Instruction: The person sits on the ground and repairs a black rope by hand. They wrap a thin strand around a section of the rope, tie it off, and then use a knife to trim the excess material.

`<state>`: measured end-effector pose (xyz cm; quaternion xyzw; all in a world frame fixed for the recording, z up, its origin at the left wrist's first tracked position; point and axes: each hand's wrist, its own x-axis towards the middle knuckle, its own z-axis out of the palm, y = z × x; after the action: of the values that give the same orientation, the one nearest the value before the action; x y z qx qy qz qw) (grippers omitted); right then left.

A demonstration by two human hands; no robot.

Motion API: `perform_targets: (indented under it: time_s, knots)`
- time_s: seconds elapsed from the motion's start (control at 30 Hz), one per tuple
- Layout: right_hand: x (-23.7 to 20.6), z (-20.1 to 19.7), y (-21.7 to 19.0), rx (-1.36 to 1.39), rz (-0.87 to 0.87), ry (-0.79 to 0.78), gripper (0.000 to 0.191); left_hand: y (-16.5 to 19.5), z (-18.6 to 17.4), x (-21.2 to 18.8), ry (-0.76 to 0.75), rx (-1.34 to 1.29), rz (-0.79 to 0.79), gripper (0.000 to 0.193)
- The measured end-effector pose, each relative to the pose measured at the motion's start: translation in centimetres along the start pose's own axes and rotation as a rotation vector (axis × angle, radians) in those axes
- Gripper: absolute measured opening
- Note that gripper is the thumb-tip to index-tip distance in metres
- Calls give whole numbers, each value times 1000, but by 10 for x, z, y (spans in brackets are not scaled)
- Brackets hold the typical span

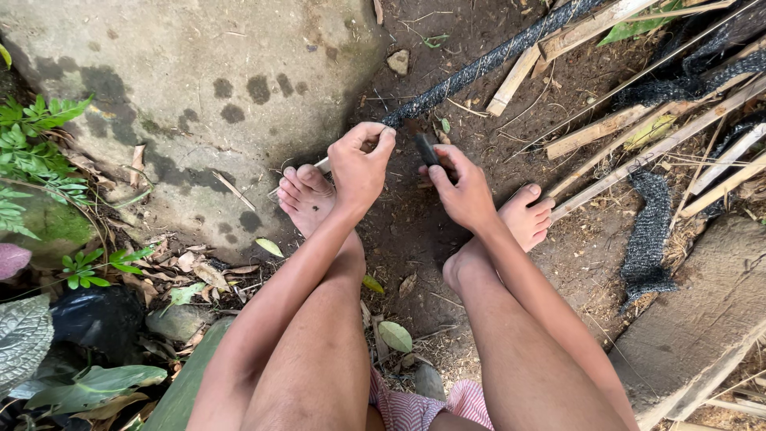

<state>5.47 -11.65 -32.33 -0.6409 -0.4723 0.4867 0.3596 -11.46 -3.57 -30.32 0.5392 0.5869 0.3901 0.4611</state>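
Left hand grips pale stick — right hand grips dark knife.

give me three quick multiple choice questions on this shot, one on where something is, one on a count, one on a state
1. Where is the big grey rock?
A. right of the right foot
B. ahead-left of the left foot
C. behind the person

2. How many bare feet show?
A. one
B. two
C. none

3. What state is the left hand in?
A. closed on a thin pale stick
B. flat on the soil
C. open in the air

Answers: 1 B, the rock fills the upper left beyond the left foot. 2 B, left foot and right foot both rest on soil. 3 A, fingers curl round the stick.
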Motion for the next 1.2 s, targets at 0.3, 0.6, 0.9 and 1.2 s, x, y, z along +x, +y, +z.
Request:
perform_targets:
  time_s: [0.3,0.6,0.9,1.2]
  knots:
    - [10,8,-13,-279,24,51,29,4,-1,3,-15,95,48,11]
    - [-7,8,-10,-195,65,109,29,3,-2,2,-13,113,66,10]
    - [-14,9,-11,-248,104,79,32,-5,-3,2,-21,31,73,9]
    - [-5,13,-9,-291,136,47,29,-2,-4,2,-28,31,68,9]
